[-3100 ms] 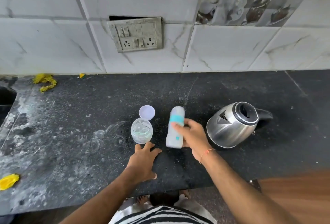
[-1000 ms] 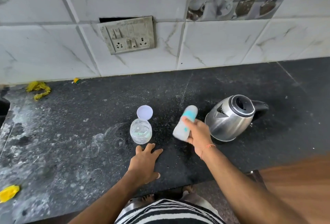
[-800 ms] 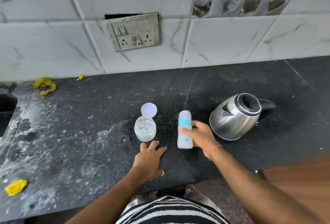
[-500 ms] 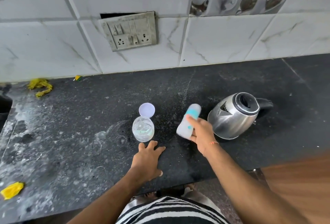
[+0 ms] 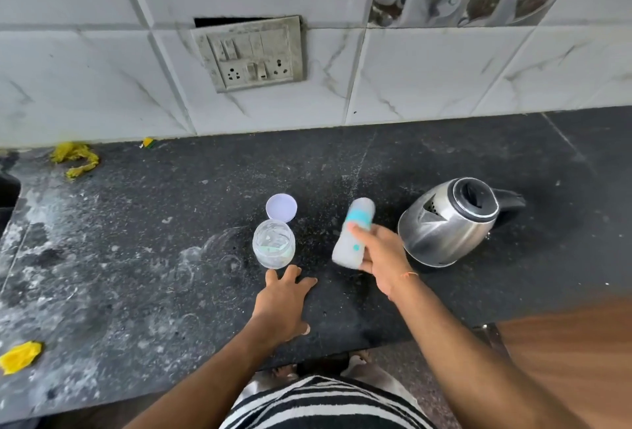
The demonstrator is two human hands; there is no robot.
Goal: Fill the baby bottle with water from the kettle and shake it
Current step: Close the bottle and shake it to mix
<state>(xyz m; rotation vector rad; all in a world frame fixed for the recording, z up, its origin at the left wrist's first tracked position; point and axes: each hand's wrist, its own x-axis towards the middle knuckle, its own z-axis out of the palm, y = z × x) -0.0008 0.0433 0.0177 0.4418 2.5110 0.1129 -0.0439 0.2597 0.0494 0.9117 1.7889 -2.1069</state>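
While gripped by right hand (image 5: pixel 381 257): baby bottle (image 5: pixel 352 233) tilted.
Long axis leaning up-right toward kettle (image 5: pixel 448 223); left hand (image 5: pixel 284 302) flat on tabletop (image 5: pixel 136 257).

A white baby bottle (image 5: pixel 354 235) with a turquoise band, a silver kettle (image 5: pixel 444 225) with a black handle, a speckled black tabletop (image 5: pixel 136 257), yellow scraps (image 5: pixel 73 158), white marbled tiles (image 5: pixel 427 76).

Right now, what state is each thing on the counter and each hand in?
Bottle: capped, tilted, held off the counter.
Right hand: fingers curled round the bottle.
Left hand: flat on the counter.
Jar: open, upright.
Lid: off, behind the jar.
Kettle: lid shut, standing.
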